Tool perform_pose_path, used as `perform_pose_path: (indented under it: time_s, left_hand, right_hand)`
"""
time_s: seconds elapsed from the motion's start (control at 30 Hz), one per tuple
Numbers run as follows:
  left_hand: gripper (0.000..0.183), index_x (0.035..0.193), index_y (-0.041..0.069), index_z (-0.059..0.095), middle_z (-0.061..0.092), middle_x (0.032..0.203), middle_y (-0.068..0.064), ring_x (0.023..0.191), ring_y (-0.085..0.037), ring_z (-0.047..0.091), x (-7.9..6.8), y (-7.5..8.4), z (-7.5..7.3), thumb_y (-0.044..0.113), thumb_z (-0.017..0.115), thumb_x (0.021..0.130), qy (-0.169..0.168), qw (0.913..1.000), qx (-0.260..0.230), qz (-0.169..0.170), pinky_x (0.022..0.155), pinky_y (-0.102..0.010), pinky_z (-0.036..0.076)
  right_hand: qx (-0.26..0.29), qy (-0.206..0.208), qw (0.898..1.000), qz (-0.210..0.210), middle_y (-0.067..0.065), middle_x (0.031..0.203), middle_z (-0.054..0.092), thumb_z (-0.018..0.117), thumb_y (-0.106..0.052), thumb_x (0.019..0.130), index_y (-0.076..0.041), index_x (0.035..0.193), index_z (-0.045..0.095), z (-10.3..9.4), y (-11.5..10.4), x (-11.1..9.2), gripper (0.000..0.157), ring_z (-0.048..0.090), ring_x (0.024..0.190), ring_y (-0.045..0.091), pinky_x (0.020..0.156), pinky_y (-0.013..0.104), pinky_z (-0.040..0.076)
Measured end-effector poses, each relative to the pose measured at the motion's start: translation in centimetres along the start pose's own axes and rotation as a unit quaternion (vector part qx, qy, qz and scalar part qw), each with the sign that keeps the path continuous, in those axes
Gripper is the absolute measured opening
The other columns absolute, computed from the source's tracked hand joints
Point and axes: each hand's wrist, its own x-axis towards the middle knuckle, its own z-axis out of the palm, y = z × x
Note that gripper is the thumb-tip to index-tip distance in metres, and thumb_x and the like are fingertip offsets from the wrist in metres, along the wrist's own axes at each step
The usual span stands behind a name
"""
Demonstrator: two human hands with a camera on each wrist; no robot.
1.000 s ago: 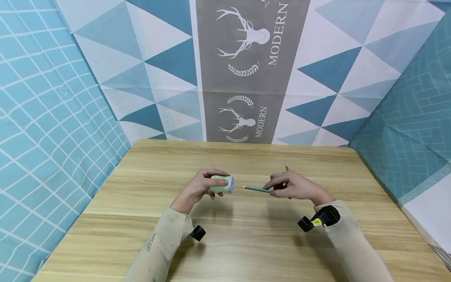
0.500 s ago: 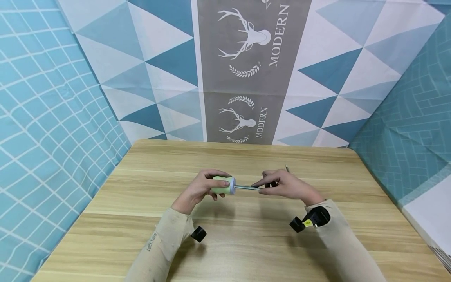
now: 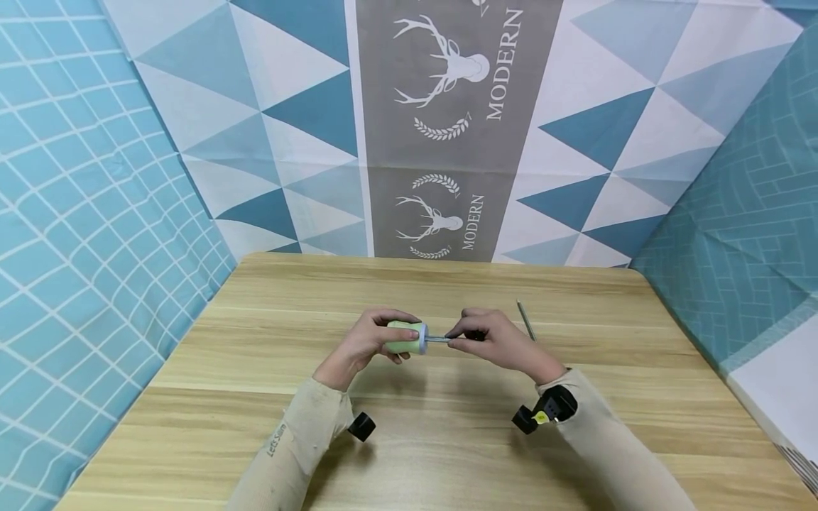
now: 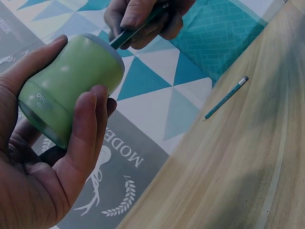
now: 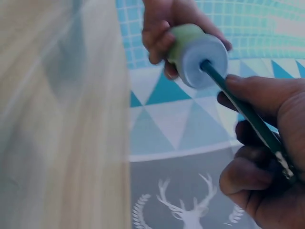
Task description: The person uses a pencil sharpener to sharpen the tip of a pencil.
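Note:
My left hand grips a light green pencil sharpener with a pale blue-grey end, held sideways above the table. Its end faces right, toward my right hand. Thumb and fingers of that right hand pinch a dark green pencil. The pencil's front end sits in the round hole of the sharpener, so its tip is hidden; in the head view only a short length shows between hand and sharpener. Behind the right hand, a second green pencil lies on the table.
The wood-grain table stretches beneath both arms. At its back rises a patterned cloth with triangles and deer heads. Blue tiled-pattern cloths hang at left and right, and a white surface lies beyond the table's right edge.
My right hand has moved left, and the pencil's tip has gone into the sharpener's hole. Less of the pencil shows between the hands. The second pencil is now more uncovered. The left hand is nearly still.

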Motion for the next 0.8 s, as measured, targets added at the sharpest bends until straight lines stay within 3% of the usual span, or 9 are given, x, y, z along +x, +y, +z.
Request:
perform_pose_path:
  time_s: [0.17,0.27,0.33,0.43,0.53,0.63,0.7,0.77,0.8]
  left_hand:
    - [0.036,0.116,-0.008,0.069,0.066,0.089,-0.019,0.053,-0.02,0.065,-0.1,-0.3,0.3,0.008,0.076,0.084,0.008,0.9999,0.006,-0.007,0.05,-0.03,0.059]
    - [0.037,0.116,-0.007,0.068,0.065,0.089,-0.019,0.053,-0.02,0.065,0.0,-0.5,0.4,0.009,0.076,0.084,0.011,0.9999,0.01,-0.008,0.05,-0.03,0.059]
    - [0.037,0.116,-0.007,0.069,0.065,0.09,-0.02,0.053,-0.02,0.065,0.1,-0.6,0.5,0.011,0.076,0.084,0.012,0.9999,0.01,-0.007,0.049,-0.03,0.059]
    - [0.038,0.116,-0.008,0.068,0.063,0.092,-0.02,0.053,-0.02,0.065,0.2,-0.6,0.5,0.01,0.076,0.084,0.018,0.9998,0.006,-0.007,0.049,-0.029,0.059]
    - [0.038,0.115,-0.009,0.068,0.064,0.09,-0.02,0.052,-0.02,0.065,0.2,-0.5,0.5,0.009,0.075,0.083,0.028,0.9996,-0.005,-0.006,0.048,-0.028,0.058]
    - [0.037,0.114,-0.01,0.068,0.064,0.091,-0.02,0.052,-0.02,0.065,0.2,-0.5,0.5,0.008,0.075,0.083,0.032,0.9994,-0.014,-0.002,0.048,-0.028,0.058]
    - [0.036,0.114,-0.01,0.068,0.063,0.092,-0.019,0.053,-0.02,0.064,0.2,-0.5,0.5,0.007,0.076,0.082,0.032,0.9994,-0.016,0.0,0.048,-0.028,0.058]
    - [0.036,0.113,-0.01,0.068,0.063,0.095,-0.019,0.055,-0.022,0.064,0.2,-0.4,0.5,0.007,0.076,0.082,0.031,0.9994,-0.013,0.001,0.049,-0.028,0.058]
    - [0.035,0.112,-0.01,0.069,0.063,0.097,-0.019,0.057,-0.022,0.064,0.1,-0.4,0.4,0.007,0.076,0.082,0.031,0.9995,-0.01,0.001,0.049,-0.029,0.059]
  right_hand:
    - [0.006,0.009,1.0,-0.01,-0.007,0.078,0.058,0.073,-0.006,0.091,-0.011,0.092,0.077,0.8,0.7,-0.1,0.006,0.047,0.06,0.005,0.05,0.022,0.045]
    - [-0.046,0.021,0.997,-0.055,-0.008,0.078,0.057,0.075,-0.007,0.088,-0.01,0.092,0.077,0.9,1.0,-0.2,0.005,0.045,0.06,0.002,0.05,0.019,0.044]
    - [-0.105,0.034,0.989,-0.1,-0.008,0.077,0.056,0.077,-0.006,0.087,-0.009,0.091,0.076,1.0,1.1,-0.2,0.006,0.046,0.06,0.0,0.05,0.016,0.043]
    - [-0.206,0.059,0.962,-0.169,-0.007,0.075,0.054,0.079,-0.007,0.085,-0.009,0.09,0.074,1.1,1.0,-0.1,0.007,0.047,0.059,0.0,0.049,0.012,0.042]
    - [-0.307,0.081,0.922,-0.222,-0.004,0.074,0.051,0.074,-0.012,0.091,-0.007,0.089,0.072,1.5,1.0,0.1,0.006,0.047,0.057,0.003,0.048,0.012,0.041]
    - [-0.387,0.098,0.878,-0.262,-0.001,0.073,0.05,0.063,-0.018,0.099,-0.006,0.085,0.068,1.9,1.0,0.2,0.019,0.046,0.055,0.007,0.046,0.015,0.043]
    - [-0.423,0.104,0.856,-0.278,0.0,0.073,0.049,0.055,-0.02,0.104,-0.006,0.081,0.064,2.2,1.0,0.2,0.028,0.046,0.054,0.008,0.044,0.016,0.043]
    - [-0.425,0.104,0.853,-0.284,0.0,0.072,0.048,0.053,-0.021,0.105,-0.007,0.079,0.061,2.4,1.0,0.3,0.03,0.046,0.051,0.007,0.043,0.015,0.042]
    - [-0.414,0.099,0.861,-0.277,0.0,0.071,0.048,0.055,-0.021,0.104,-0.007,0.079,0.06,2.5,0.9,0.4,0.03,0.045,0.051,0.005,0.042,0.014,0.04]
